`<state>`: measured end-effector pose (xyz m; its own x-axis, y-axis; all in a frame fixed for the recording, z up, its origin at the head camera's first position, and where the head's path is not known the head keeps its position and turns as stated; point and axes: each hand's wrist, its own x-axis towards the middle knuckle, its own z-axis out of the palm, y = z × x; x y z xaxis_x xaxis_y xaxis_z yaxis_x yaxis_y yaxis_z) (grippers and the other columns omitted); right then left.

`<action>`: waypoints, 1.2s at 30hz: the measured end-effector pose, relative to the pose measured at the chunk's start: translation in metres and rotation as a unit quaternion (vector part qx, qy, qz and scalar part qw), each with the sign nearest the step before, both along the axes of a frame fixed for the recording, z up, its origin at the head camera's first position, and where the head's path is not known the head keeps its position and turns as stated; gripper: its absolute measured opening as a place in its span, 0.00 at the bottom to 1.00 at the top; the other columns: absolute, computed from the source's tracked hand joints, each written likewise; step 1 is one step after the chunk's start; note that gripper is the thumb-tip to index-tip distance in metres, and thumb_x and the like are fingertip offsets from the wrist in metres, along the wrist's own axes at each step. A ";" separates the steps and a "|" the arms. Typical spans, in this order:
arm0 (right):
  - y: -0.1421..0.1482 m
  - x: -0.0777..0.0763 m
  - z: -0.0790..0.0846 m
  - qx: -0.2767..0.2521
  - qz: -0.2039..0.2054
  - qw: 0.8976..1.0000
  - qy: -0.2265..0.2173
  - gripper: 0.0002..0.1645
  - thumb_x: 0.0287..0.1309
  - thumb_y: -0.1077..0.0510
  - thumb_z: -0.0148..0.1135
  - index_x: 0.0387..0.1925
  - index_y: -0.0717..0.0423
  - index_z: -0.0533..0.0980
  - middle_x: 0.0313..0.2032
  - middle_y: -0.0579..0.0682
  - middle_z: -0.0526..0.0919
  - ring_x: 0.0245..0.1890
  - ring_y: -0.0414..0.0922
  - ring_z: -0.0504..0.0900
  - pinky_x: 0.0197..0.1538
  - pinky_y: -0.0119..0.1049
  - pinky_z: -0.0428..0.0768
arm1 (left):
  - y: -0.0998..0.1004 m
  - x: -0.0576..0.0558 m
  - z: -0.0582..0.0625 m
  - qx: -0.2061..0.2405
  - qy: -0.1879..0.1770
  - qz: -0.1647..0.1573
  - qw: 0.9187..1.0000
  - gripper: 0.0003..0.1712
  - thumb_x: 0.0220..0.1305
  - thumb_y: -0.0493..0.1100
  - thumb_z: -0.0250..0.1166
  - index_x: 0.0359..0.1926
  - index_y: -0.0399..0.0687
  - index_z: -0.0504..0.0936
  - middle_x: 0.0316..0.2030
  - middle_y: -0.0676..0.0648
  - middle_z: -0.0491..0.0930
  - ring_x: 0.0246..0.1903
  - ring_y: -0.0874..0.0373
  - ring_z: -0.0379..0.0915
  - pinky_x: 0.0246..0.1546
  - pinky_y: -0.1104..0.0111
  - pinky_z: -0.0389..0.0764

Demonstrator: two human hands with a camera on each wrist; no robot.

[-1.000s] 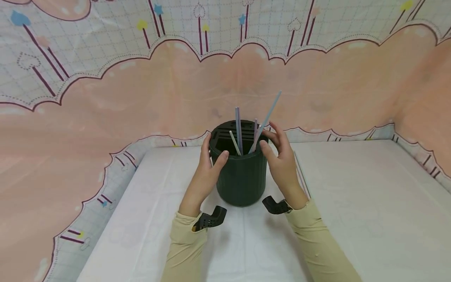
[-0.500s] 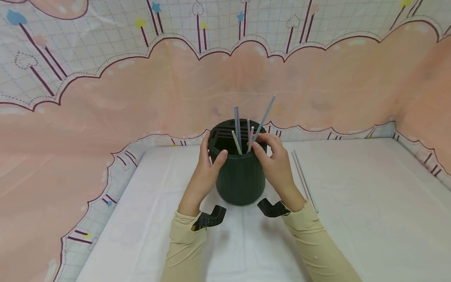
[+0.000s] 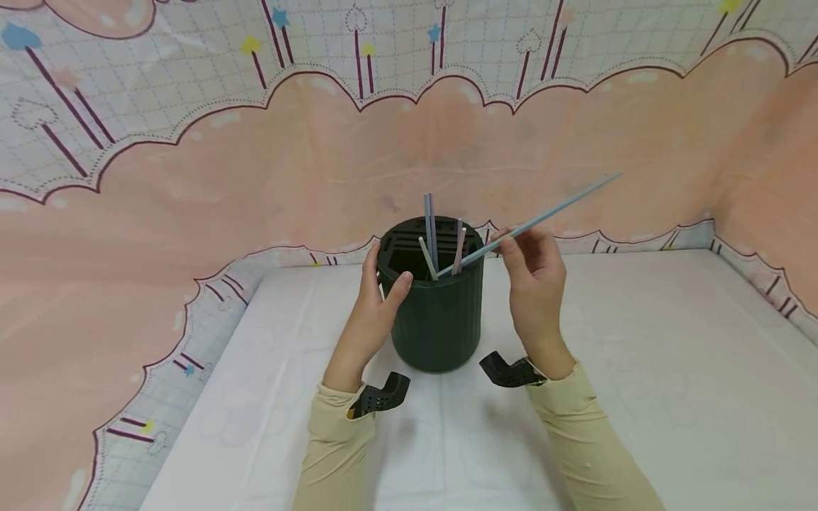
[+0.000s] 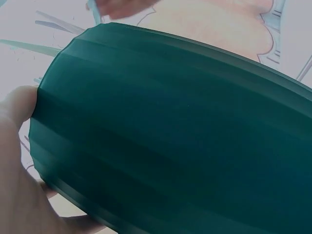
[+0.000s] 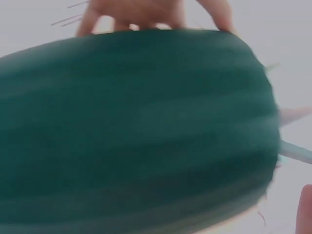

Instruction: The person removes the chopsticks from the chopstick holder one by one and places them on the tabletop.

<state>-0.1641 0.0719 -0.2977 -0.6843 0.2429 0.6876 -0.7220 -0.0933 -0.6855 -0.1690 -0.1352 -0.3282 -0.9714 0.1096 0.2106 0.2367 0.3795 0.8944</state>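
A dark green ribbed pen holder point(image 3: 437, 326) stands upright on the white table, with a slotted section at the back of its top. My left hand point(image 3: 364, 319) grips its left side, thumb at the rim. My right hand point(image 3: 537, 291) pinches a light blue straw point(image 3: 575, 202), which slants up to the right while its lower end lies over the holder's opening. Still standing in the holder are a blue-and-purple pair of straws point(image 3: 430, 231), pinkish straws point(image 3: 459, 248) and a pale green straw point(image 3: 427, 257). In the right wrist view, the holder's wall point(image 5: 136, 126) covers most of the picture.
Behind the table point(image 3: 639, 355) hangs a peach cloth point(image 3: 607, 156) printed with candles, and its hem folds along the table's back and sides. A black wrist camera point(image 3: 383, 396) sits at the left sleeve and another camera point(image 3: 511, 370) at the right one.
My right hand has left the holder's rim and moved right, tilting the blue straw from steep to a shallow slant. My left hand stays in place on the holder.
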 end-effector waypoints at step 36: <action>0.099 -0.054 -0.042 0.362 -0.026 0.881 -0.304 0.19 0.63 0.52 0.49 0.51 0.60 0.68 0.34 0.56 0.81 0.30 0.45 0.81 0.32 0.34 0.79 | -0.001 -0.012 0.001 0.002 -0.010 -0.001 1.000 0.40 0.58 0.67 0.49 0.64 0.82 0.34 0.67 0.59 0.32 0.66 0.49 0.32 0.58 0.43 0.45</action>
<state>-0.2177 0.1706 -0.3394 -0.9805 -0.0661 0.1851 -0.1906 0.5497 -0.8133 -0.1809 -0.1360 -0.3272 -0.9752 0.1110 0.1915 0.2196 0.3753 0.9005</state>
